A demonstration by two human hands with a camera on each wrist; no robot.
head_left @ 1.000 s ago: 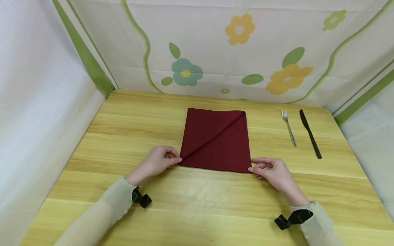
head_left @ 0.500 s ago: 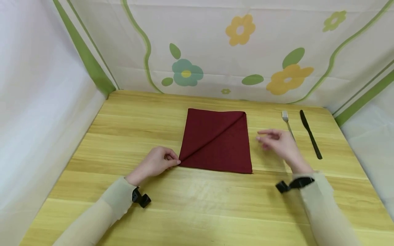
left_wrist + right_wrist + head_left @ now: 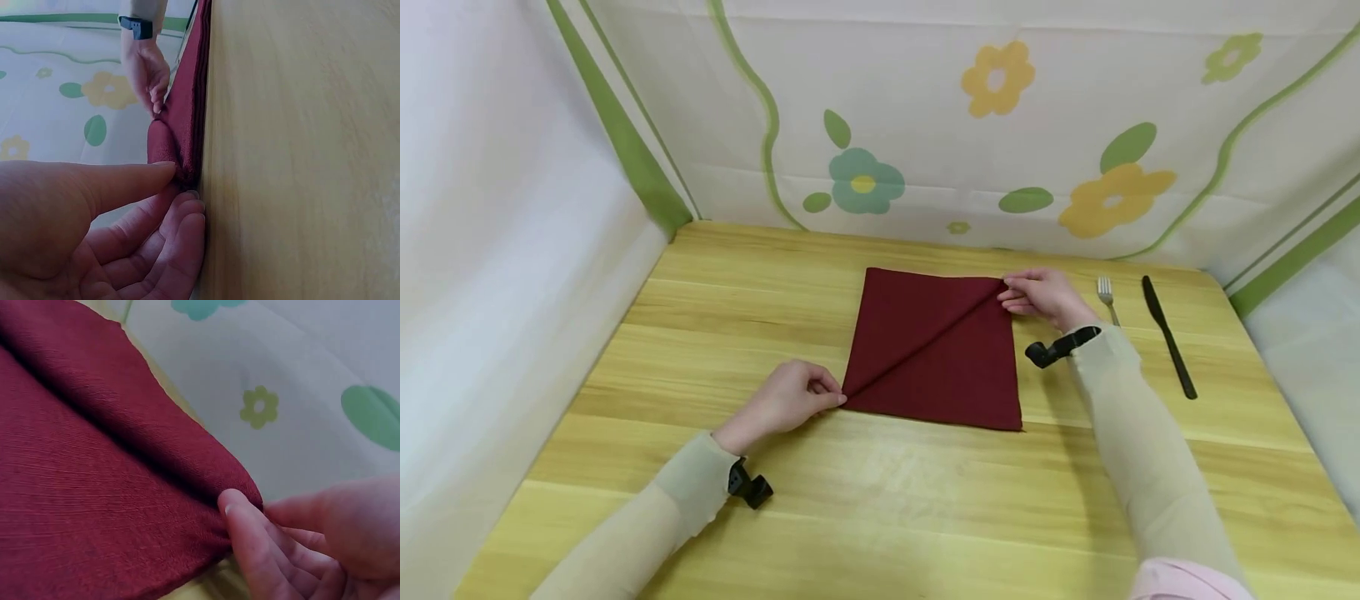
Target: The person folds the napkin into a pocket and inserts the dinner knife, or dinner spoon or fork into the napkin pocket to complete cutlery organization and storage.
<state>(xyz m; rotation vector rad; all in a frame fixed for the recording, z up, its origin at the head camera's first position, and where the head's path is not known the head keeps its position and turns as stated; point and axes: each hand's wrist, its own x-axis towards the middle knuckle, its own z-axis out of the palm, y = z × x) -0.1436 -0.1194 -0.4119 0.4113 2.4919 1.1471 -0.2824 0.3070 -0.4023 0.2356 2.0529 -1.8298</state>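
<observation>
A dark red cloth napkin lies folded into a square, with a diagonal fold from its near-left corner to its far-right corner. My left hand pinches the near-left corner; in the left wrist view the thumb is on top of the folded layers. At the far-right corner is my right hand, its thumb and fingers gripping the end of the fold. The right wrist view shows a fingertip on the cloth there. Part of that corner is hidden by the fingers.
To the right of the napkin lie a fork, its handle partly behind the right sleeve, and a black knife. The wooden table meets a white flowered curtain at its far edge.
My right hand has let go of the near-right corner and moved away along the right side to the far-right corner, which it now holds. The left hand stays at its corner.
</observation>
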